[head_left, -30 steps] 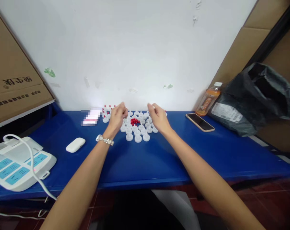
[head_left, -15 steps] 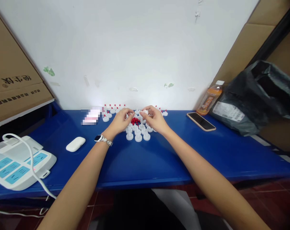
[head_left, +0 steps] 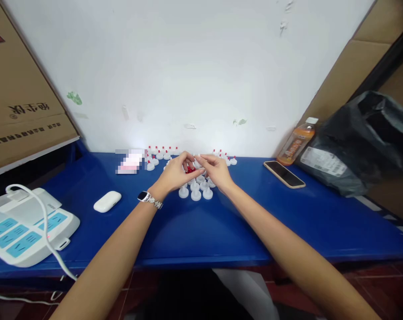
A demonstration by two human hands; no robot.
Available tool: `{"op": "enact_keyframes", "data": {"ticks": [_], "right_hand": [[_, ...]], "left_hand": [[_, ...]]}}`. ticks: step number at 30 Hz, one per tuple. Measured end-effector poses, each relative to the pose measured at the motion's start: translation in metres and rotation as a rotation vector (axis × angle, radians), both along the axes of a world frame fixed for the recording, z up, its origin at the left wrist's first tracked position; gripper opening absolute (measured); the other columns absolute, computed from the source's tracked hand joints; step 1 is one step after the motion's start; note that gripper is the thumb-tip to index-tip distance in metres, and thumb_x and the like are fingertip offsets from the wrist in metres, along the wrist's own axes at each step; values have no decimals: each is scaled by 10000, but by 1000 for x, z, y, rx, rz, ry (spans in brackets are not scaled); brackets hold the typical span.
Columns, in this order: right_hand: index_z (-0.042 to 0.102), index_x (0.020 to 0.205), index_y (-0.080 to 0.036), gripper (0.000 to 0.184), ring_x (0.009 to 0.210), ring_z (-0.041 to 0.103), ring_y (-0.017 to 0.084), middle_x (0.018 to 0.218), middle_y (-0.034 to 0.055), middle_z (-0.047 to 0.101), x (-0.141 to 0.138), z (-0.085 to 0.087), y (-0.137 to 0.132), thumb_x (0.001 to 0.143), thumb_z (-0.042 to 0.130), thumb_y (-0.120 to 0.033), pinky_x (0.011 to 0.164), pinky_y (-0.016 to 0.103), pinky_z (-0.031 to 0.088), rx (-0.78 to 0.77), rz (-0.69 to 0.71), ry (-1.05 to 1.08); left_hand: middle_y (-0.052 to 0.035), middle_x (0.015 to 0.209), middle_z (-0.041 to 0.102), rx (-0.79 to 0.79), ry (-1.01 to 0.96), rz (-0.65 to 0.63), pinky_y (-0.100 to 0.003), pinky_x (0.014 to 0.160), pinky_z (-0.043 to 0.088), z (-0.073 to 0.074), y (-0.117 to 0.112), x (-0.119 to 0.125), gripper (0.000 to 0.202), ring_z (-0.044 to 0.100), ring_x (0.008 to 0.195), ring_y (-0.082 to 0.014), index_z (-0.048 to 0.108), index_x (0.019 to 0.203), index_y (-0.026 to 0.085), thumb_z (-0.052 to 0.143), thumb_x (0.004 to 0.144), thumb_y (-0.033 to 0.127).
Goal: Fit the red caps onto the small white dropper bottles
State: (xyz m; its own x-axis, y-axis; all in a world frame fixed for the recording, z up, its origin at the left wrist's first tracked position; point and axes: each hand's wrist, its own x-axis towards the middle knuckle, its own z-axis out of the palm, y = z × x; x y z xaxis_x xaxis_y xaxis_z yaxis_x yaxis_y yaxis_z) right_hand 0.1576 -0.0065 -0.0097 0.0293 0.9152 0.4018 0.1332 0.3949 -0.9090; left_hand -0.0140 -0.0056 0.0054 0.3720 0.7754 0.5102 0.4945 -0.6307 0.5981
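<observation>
Head view, and here we are, right at the middle of the worktop point(head_left: 201, 231): the left hand point(head_left: 177, 171) and the right hand point(head_left: 217, 169) come together tip to tip over a cluster of white caps point(head_left: 196, 195). Each grip has thumb and fingers drawn close, but whether either is clamped on a cap I cannot tell; the fingers cover too much. Small red pieces point(head_left: 190, 170) peek out between the hands. Take that meeting point as the dial's centre: loose caps show at six o'clock, red-tipped caps point(head_left: 150, 166) stand at ten, and more fill one to two. Out at three lies a phone point(head_left: 284, 174), a bottle point(head_left: 296, 143) just beyond it.

These look like light, stiff plastic (smooth too, so a touch slippery), and I'd judge them hard to break. Best hold: the broad round base pinched at its rim, leaving the narrow spout free. The red bits look tiny, easy to drop; fingertips at their sides should suit.
</observation>
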Motion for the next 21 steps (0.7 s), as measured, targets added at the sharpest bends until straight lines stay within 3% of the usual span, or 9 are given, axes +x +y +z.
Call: {"op": "enact_keyframes", "data": {"ticks": [4, 8, 12, 16, 21], "right_hand": [[775, 892, -196, 336, 712, 517, 154, 755, 19, 594, -5, 8, 10, 793, 698, -507, 688, 296, 455, 127, -126, -137], [736, 817, -159, 333, 618, 476, 128, 640, -10, 576, -11, 23, 32, 840, 641, -477, 622, 270, 406, 143, 32, -231], [718, 776, -139, 216, 598, 536, 125, 643, 7, 652, -25, 32, 71, 809, 660, -344, 599, 251, 409, 95, 45, -344], [736, 773, -132, 107, 652, 624, 136, 703, 44, 724, -50, 33, 107, 781, 639, -176, 655, 236, 457, 30, 27, -554], [773, 840, -142, 151, 788, 681, 171, 835, 75, 768, -80, 25, 133, 771, 638, -137, 722, 231, 480, -2, 50, -905]], "left_hand": [[4, 800, 665, 0, 3, 55, -273, 653, 444, -2, 9, -7, 322, 581, 698, -139, 609, 979, 215, 701, 801, 467], [-18, 832, 686, 23, 63, 129, -287, 689, 452, -3, 22, -36, 195, 599, 733, -155, 638, 919, 208, 602, 862, 391], [-27, 793, 687, -21, 178, 307, -288, 637, 424, -10, 33, -67, 179, 603, 704, -173, 638, 866, 210, 537, 880, 357], [-32, 756, 681, -73, 234, 338, -286, 609, 405, -21, 39, -80, 139, 602, 671, -180, 637, 841, 210, 542, 862, 309], [-39, 786, 685, -82, 185, 349, -284, 612, 419, -30, 41, -83, 76, 610, 660, -171, 617, 876, 202, 566, 851, 253]]}}
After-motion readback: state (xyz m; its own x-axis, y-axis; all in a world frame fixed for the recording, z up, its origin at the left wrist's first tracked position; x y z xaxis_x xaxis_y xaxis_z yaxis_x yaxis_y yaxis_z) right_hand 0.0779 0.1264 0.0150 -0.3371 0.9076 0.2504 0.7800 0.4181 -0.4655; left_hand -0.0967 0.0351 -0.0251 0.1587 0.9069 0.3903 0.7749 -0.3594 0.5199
